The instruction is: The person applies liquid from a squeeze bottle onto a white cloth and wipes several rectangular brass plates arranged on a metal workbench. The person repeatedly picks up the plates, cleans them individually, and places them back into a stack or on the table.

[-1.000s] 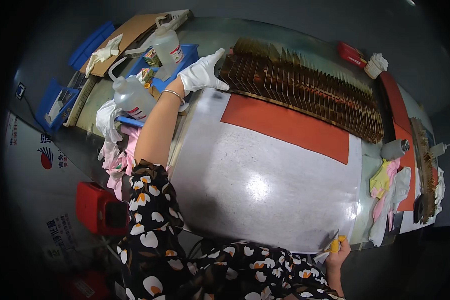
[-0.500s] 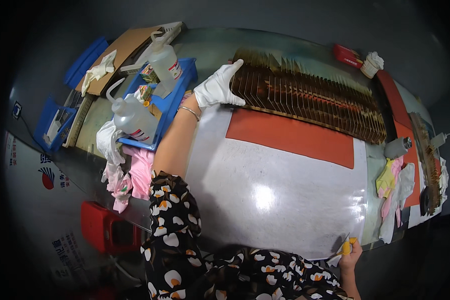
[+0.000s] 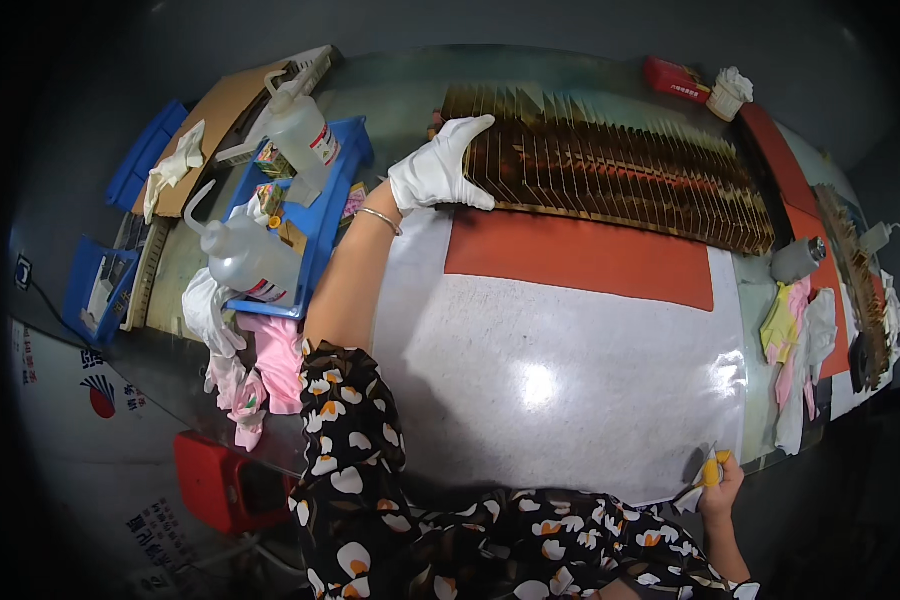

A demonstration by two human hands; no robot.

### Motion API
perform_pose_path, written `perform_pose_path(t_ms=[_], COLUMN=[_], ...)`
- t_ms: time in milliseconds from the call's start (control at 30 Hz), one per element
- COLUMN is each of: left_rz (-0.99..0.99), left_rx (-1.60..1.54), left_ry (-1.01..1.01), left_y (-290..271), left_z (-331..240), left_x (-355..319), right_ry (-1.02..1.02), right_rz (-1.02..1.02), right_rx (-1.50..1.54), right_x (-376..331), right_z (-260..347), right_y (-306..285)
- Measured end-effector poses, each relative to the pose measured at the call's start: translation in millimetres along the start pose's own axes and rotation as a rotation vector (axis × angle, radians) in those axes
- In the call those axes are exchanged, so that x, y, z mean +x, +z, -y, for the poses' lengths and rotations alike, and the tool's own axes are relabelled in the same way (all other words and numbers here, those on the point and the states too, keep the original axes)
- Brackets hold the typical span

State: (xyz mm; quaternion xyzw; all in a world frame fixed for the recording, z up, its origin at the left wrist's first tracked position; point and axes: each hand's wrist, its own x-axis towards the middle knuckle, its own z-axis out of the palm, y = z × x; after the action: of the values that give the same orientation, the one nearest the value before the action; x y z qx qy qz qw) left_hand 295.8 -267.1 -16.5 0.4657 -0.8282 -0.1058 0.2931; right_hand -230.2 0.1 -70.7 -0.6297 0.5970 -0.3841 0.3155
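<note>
Dark grey walls close round a greenish worktable (image 3: 400, 75), and from the head view I see its widest open stretch: a pale, shiny sheet (image 3: 530, 390) spread up to the person's front. Leftward, the blue tray (image 3: 335, 215) with its squeeze bottles (image 3: 255, 260) crowds the left forearm; rightward, a grey bottle (image 3: 795, 260) and limp cloths (image 3: 790, 340) stand beyond the sheet's edge.

Across the far side lies the long row of thin plates (image 3: 610, 165), just behind a flat red-orange pad (image 3: 575, 255). White-gloved, the left hand (image 3: 440, 168) sits at the row's left end, thumb and fingers spread wide around it; how firmly it presses, I can't tell. Well apart from the row, at the sheet's near right corner, the right hand (image 3: 723, 487) is closed on a crumpled white piece (image 3: 688, 498), with yellow at its fingers.

Upright and closely spaced, the plates are brownish, bent and thin-edged; the pad looks smooth and matte.
</note>
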Motion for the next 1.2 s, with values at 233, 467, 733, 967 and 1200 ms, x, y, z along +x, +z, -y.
perform_pose_path(t_ms=[233, 467, 733, 967, 1200], left_rz=[-0.062, 0.004, -0.027, -0.303, 0.001], left_rx=[-0.023, 0.001, 0.008, -0.103, 0.038], left_ry=[-0.017, 0.002, 0.002, -0.113, 0.121], left_y=[0, 3, 1, -31, 31], left_z=[-8, -16, -24, -65, -224], left_x=[0, 13, 16, -3, -18], right_ry=[-0.002, 0.006, 0.010, 0.007, 0.048], right_rz=[0.004, 0.013, 0.005, 0.006, 0.074], right_rx=[0.021, 0.030, 0.035, 0.110, 0.267], right_x=[0, 0, -2, -1, 2], right_z=[4, 0, -7, -2, 0], right_y=[1, -1, -3, -6, -11])
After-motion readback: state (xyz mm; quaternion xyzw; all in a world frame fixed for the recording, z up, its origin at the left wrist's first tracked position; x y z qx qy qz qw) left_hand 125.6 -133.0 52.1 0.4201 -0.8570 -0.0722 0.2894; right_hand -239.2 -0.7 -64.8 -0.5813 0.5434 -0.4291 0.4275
